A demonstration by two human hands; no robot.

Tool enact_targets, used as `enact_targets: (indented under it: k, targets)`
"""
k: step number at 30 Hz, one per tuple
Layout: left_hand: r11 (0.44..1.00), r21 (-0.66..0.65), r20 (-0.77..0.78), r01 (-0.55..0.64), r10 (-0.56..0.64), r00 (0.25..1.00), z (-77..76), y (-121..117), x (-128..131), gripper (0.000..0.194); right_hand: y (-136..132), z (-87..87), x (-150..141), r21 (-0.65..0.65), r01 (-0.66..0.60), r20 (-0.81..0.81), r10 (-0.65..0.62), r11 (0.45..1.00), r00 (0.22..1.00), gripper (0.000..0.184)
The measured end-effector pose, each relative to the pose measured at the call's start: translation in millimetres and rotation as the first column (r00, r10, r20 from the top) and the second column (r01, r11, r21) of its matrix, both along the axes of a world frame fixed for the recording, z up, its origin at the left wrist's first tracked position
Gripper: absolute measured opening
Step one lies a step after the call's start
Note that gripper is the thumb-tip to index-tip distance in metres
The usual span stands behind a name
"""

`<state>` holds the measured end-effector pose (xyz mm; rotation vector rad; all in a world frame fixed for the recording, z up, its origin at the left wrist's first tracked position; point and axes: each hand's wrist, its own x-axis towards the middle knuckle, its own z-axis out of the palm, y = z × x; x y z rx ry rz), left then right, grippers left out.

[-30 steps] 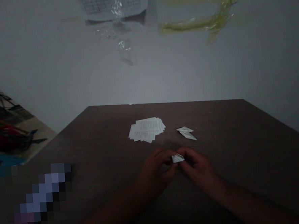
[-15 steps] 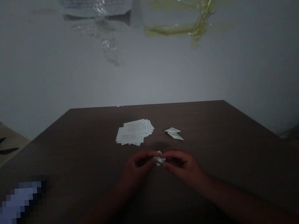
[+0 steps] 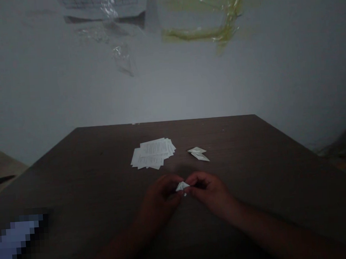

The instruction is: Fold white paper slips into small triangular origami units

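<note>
Between my two hands is a small folded piece of white paper (image 3: 182,186), with a pointed top and creased sides. My left hand (image 3: 163,193) pinches its left side between thumb and fingers. On its right side, the thumb and fingertips of my right hand (image 3: 209,188) close on it. Part of the paper is hidden by the fingertips. Beyond my right hand, a folded paper piece (image 3: 198,153) with pointed ends lies on the table. A loose pile of printed paper sheets (image 3: 151,153) lies beyond my left hand.
The dark brown table (image 3: 250,152) reaches back to a pale wall (image 3: 182,82) with taped sheets and yellow tape (image 3: 196,34). A blurred-out, bluish rectangular object (image 3: 17,236) lies at the near left. A small white scrap (image 3: 135,124) rests at the back edge.
The paper between my hands has turned and now shows a pointed, fan-like top. My fingers have shifted their hold on it. The whole view has swung slightly.
</note>
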<state>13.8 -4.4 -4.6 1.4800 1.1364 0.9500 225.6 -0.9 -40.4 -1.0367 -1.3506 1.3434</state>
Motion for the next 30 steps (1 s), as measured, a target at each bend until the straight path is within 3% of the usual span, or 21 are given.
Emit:
enact_targets:
  k: [6, 11, 14, 18, 22, 30]
  targets:
    - [0.994, -0.086, -0.025, 0.068, -0.071, 0.997, -1.8, 6.7, -4.1, 0.023, 3.4, 1.6, 0.3, -0.059, -0.04, 0.007, 0.04, 0.997, 0.999, 0.025]
    - [0.98, 0.154, -0.266, 0.125, -0.081, 0.961, -2.3, 3.8, -7.0, 0.013, 2.0, -1.0, 0.6, -0.045, -0.122, 0.061, 0.124, 0.992, 0.99, 0.019]
    - [0.953, 0.25, -0.312, 0.171, -0.088, 0.946, -1.3, 1.6, -6.5, 0.01, 1.7, -0.9, 1.7, -0.005, -0.106, 0.063, 0.106, 0.994, 0.992, 0.012]
    - [0.954, 0.235, -0.332, 0.186, -0.102, 0.938, 0.8, 1.6, -5.8, 0.006, 2.1, -2.6, 0.9, 0.008, -0.076, 0.071, 0.075, 0.997, 0.995, 0.009]
    - [0.956, 0.204, -0.383, 0.21, -0.119, 0.916, 4.3, -1.2, -5.4, 0.015, -0.6, -5.9, -1.1, 0.027, -0.107, 0.102, 0.104, 0.994, 0.989, 0.008]
    - [0.948, 0.208, -0.343, 0.24, -0.159, 0.926, 6.9, -2.3, -4.7, 0.013, -1.8, 4.7, 4.5, 0.233, -0.156, 0.258, 0.094, 0.96, 0.962, 0.018]
